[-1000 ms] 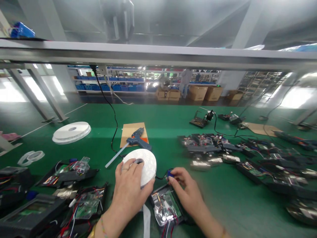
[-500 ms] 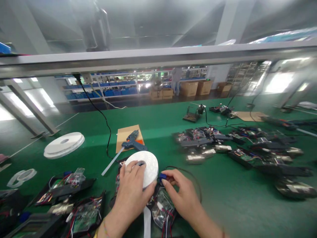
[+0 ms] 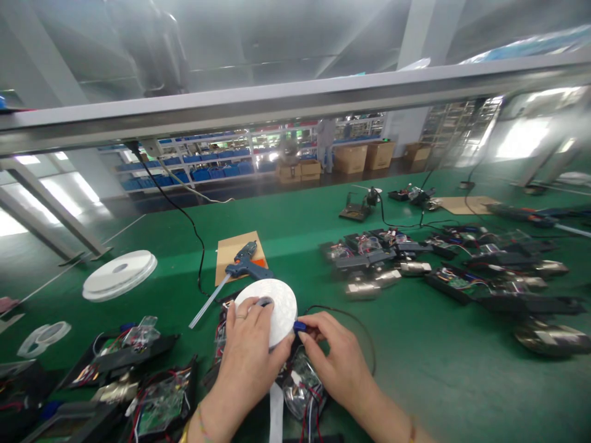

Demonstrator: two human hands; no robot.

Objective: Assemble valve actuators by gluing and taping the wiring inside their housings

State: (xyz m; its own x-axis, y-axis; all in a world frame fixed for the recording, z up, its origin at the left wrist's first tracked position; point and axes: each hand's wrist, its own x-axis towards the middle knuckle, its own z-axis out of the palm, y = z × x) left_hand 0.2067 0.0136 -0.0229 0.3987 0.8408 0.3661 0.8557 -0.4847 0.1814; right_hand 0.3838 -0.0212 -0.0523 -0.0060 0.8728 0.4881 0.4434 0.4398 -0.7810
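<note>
My left hand [image 3: 247,357] grips a white roll of tape [image 3: 274,304], with fingers over its top and a loose white strip [image 3: 276,412] hanging down below the wrist. My right hand [image 3: 335,360] pinches a small blue part [image 3: 300,327] right beside the roll, with a thin black wire [image 3: 355,320] looping off it. Under both hands lies an open black electronic unit [image 3: 302,387] with a clear-wrapped board and red wires.
A blue glue gun [image 3: 244,266] lies on brown cardboard [image 3: 231,249] just beyond the roll. A second white roll [image 3: 119,274] sits at the left. Similar open units lie at the lower left [image 3: 124,357] and along the right [image 3: 462,271] of the green bench [image 3: 429,369].
The view swung left and down a little. My right hand moved the blue part left, up against the roll. My left hand stayed on the roll.
</note>
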